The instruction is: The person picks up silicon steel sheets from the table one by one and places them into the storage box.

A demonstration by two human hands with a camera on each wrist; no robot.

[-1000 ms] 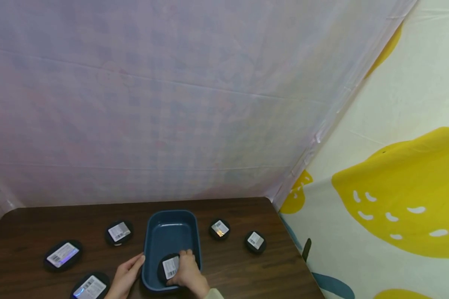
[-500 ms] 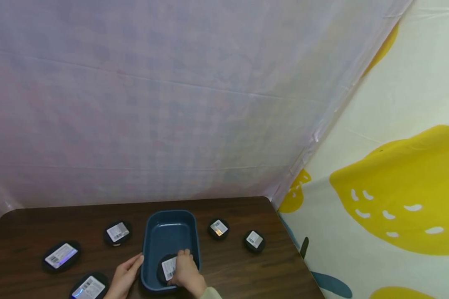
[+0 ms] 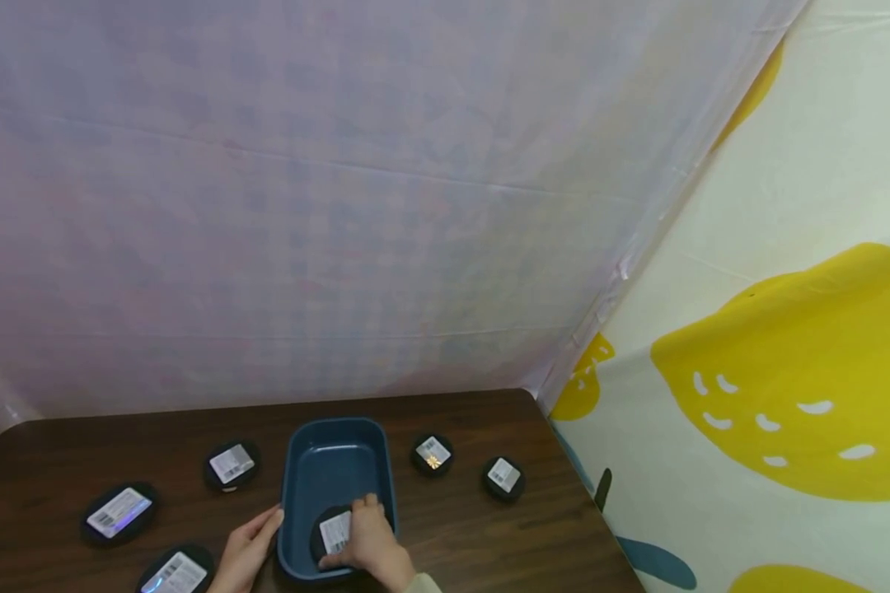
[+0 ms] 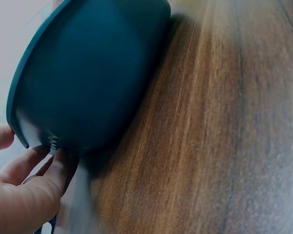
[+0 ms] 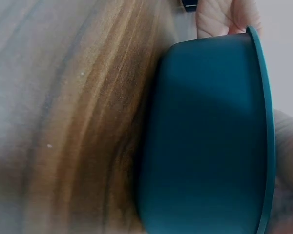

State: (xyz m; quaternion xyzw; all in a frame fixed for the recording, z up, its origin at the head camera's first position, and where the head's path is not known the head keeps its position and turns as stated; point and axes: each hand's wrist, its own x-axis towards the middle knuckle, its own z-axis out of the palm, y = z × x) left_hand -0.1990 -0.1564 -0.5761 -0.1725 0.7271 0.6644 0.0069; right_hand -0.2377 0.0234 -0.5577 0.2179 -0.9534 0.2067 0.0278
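Note:
In the head view a blue rectangular tray (image 3: 339, 473) sits on the dark wooden table. My left hand (image 3: 245, 548) holds its left side; in the left wrist view the thumb is at the rim and the fingers lie against the outer wall. Down inside the tray's near end, my right hand (image 3: 371, 539) grips a black round disc (image 3: 334, 533) with a white barcode label, thumb along its near edge and fingers at its far right. That hand covers the disc's right part. The right wrist view shows mostly the tray's outer wall (image 5: 205, 136).
Similar labelled black discs lie flat on the table (image 3: 445, 535). Several are left of the tray, such as one disc (image 3: 231, 465) near its far left. To the right lie a disc (image 3: 432, 455) and another (image 3: 503, 478). Patterned cloth (image 3: 304, 206) hangs behind.
My right thumb has slid slightly left along the disc's near edge. The tray and the left hand keep their places; the head view has shifted a little.

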